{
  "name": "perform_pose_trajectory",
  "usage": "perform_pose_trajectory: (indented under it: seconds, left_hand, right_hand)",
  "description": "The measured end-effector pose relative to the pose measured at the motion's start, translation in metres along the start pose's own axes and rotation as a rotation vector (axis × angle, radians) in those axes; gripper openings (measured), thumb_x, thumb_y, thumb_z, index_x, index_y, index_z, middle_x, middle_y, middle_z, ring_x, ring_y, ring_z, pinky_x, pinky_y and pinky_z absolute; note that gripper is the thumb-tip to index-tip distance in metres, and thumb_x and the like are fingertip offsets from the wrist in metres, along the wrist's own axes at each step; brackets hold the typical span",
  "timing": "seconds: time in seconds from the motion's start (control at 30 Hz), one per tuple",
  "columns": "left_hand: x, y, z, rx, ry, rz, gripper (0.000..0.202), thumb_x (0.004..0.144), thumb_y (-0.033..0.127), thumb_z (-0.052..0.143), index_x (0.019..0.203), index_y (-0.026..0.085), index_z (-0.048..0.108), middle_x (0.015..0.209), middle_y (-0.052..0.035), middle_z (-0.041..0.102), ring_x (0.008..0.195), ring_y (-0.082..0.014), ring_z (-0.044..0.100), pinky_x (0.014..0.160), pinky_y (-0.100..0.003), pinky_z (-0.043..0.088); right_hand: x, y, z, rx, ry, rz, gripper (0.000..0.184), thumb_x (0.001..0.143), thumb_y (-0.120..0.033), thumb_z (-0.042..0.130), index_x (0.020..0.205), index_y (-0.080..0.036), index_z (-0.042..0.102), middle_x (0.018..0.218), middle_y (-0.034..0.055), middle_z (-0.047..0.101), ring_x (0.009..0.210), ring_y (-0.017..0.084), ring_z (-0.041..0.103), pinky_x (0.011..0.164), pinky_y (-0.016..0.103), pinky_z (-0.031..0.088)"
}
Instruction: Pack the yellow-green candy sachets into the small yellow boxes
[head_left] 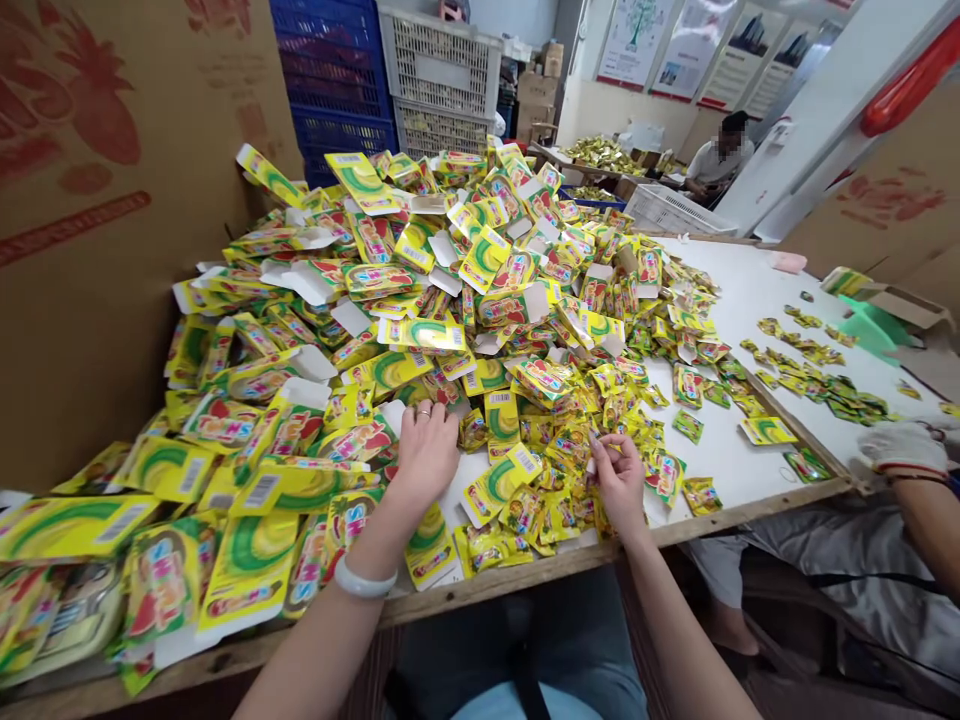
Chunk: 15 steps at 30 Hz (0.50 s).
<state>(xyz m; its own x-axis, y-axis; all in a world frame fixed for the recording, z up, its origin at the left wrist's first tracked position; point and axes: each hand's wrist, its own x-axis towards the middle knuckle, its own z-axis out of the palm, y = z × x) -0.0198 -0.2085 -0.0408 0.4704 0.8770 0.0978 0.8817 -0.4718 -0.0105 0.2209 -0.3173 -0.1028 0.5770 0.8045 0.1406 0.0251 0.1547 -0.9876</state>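
My left hand [429,455], with a ring and a white bracelet, reaches into a heap of yellow and green candy cartons [420,335]. Its fingers bend down among the cartons, and the tips are hidden. Just right of it lies a carton [501,485] with a barcode. My right hand [619,487] is closed, thumb against fingers, over a pile of small yellow candy packets [559,450]. What sits in that pinch, if anything, is too small to make out. Many cartons have open white end flaps.
A wooden edge [525,575] runs along the table's front. On the right, a co-worker's gloved hand [904,447] rests near sorted packets [855,400]. A large cardboard box [150,330] stands left; blue crates [337,90] and grey crates [442,70] are stacked behind. Another person [720,160] sits farther back.
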Motion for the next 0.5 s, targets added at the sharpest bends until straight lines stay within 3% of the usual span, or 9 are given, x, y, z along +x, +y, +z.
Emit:
perform_pose_trajectory:
  seconds: [0.17,0.33,0.5]
  left_hand:
    - [-0.003,0.005,0.001,0.026,0.033,-0.021,0.038,0.077,0.008,0.051,0.113,0.012,0.064,0.118,-0.0224,0.064,0.12,-0.0399,0.052,0.097,-0.05,0.04]
    - [0.002,-0.005,0.002,-0.113,-0.002,0.026,0.049,0.074,0.004,0.047,0.122,0.011,0.054,0.12,-0.0204,0.062,0.111,-0.0343,0.06,0.1,-0.051,0.04]
    - [0.007,-0.01,0.008,-0.291,-0.023,0.132,0.069,0.069,-0.001,0.042,0.136,0.014,0.041,0.14,-0.0203,0.051,0.132,-0.0328,0.05,0.108,-0.057,0.033]
  right_hand:
    - [-0.002,0.01,0.001,0.008,-0.011,0.023,0.034,0.085,-0.05,0.07,0.088,-0.023,0.051,0.051,-0.0096,0.053,0.04,0.009,0.047,0.039,0.02,0.04]
    - [-0.004,0.014,0.002,0.003,0.008,0.029,0.035,0.085,-0.052,0.069,0.088,-0.023,0.049,0.051,-0.0101,0.051,0.039,0.009,0.046,0.039,0.021,0.04]
    - [-0.004,0.014,0.003,-0.013,-0.007,0.03,0.034,0.086,-0.051,0.069,0.088,-0.023,0.05,0.052,-0.0094,0.052,0.04,0.01,0.047,0.041,0.022,0.04]
